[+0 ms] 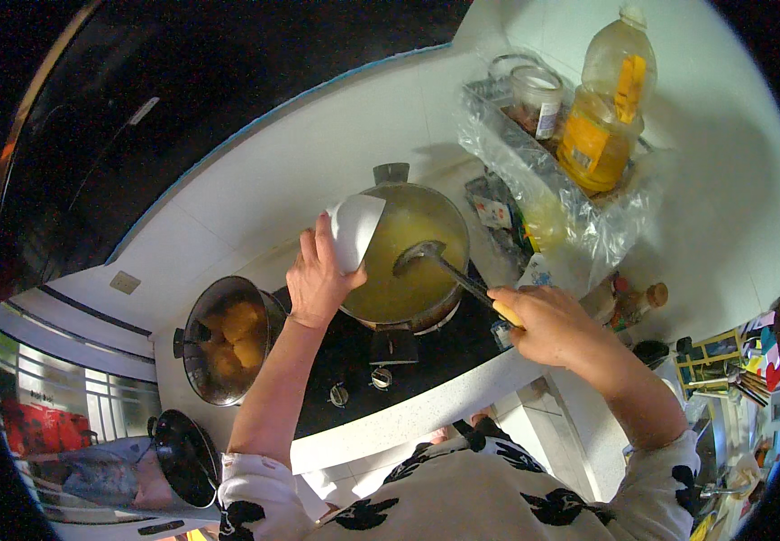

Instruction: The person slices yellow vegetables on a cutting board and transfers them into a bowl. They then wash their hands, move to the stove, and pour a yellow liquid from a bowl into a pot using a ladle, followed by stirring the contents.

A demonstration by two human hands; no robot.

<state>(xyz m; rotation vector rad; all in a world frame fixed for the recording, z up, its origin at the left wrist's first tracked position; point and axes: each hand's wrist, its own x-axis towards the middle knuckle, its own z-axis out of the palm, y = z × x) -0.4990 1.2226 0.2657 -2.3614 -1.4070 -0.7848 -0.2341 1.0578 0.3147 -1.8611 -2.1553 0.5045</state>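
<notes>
Tilted over the left rim of a pot of cloudy yellowish liquid [396, 291] is a white bowl [356, 226], gripped by my left hand [322, 277]; its inside is hidden from view. My right hand [545, 328] is closed around the yellow-ended handle of a dark metal ladle or spatula [457, 276], whose head rests in the liquid. The pot stands on a black gas stove, its dark side handles facing the wall and me. Whether anything is falling from the bowl cannot be told.
Left of the stove stands a second pot [190, 345] holding brownish-yellow pieces, with a black pan [183, 460] nearer me. At right are a plastic-lined crate [498, 135] with an oil bottle [589, 142] and glass jar [537, 98], and a cork-topped bottle [640, 304]. Two control knobs [381, 379] face me.
</notes>
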